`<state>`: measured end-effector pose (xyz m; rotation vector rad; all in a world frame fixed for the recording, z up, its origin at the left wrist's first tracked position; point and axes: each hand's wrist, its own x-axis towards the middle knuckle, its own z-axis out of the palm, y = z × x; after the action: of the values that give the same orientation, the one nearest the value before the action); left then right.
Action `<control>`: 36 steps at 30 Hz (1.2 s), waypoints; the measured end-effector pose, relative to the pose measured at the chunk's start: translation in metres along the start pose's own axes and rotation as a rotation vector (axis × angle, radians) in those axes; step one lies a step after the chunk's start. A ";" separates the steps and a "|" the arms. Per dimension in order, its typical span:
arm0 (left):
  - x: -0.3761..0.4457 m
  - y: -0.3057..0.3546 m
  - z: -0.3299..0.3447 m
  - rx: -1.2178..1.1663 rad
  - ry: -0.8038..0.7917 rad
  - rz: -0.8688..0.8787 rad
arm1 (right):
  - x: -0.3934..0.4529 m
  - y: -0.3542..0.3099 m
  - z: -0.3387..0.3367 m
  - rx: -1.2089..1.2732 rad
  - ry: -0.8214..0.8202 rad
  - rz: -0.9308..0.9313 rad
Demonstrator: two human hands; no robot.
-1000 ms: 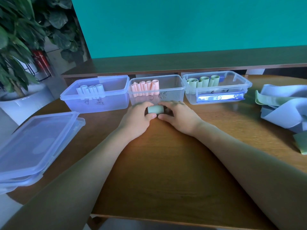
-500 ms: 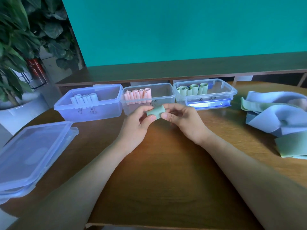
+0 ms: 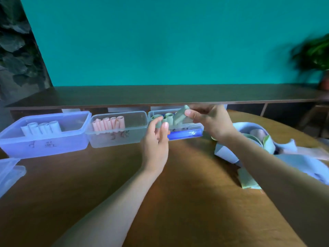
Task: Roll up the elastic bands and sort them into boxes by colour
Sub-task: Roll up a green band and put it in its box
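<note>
My right hand (image 3: 210, 122) pinches a rolled green band (image 3: 180, 115) and holds it tilted above the right box (image 3: 187, 134), where other green rolls (image 3: 168, 119) stand. My left hand (image 3: 156, 139) hovers just left of that box with fingers relaxed, holding nothing. The middle box (image 3: 117, 138) contains pink rolls (image 3: 108, 123). The left box (image 3: 44, 141) contains pale blue rolls (image 3: 41, 128). All three boxes are clear plastic and stand in a row at the back of the wooden table (image 3: 178, 184).
A loose heap of unrolled blue, green and pink bands (image 3: 284, 154) lies at the table's right. Stacked clear lids (image 3: 8, 173) sit at the left edge. A dark wooden ledge (image 3: 160, 95) runs behind the boxes, with plants at both far sides.
The green roll has left the table in front of the middle box and now hangs over the right box in my right hand. My left hand has let go of it.
</note>
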<state>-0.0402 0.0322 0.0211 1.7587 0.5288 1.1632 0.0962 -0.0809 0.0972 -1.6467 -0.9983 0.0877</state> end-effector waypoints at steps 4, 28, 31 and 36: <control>0.010 -0.015 0.011 0.097 0.059 0.098 | 0.041 0.023 -0.024 -0.399 0.071 0.040; 0.018 -0.026 0.016 0.246 -0.065 0.163 | 0.131 0.088 0.008 -0.784 -0.203 0.150; 0.018 -0.027 0.017 0.270 -0.061 0.169 | 0.131 0.082 0.007 -0.913 -0.207 0.100; 0.020 -0.028 0.017 0.280 -0.057 0.160 | 0.127 0.077 0.006 -1.005 -0.233 0.041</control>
<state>-0.0121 0.0520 0.0044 2.0999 0.5455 1.1891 0.2164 0.0058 0.0866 -2.6096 -1.2860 -0.2423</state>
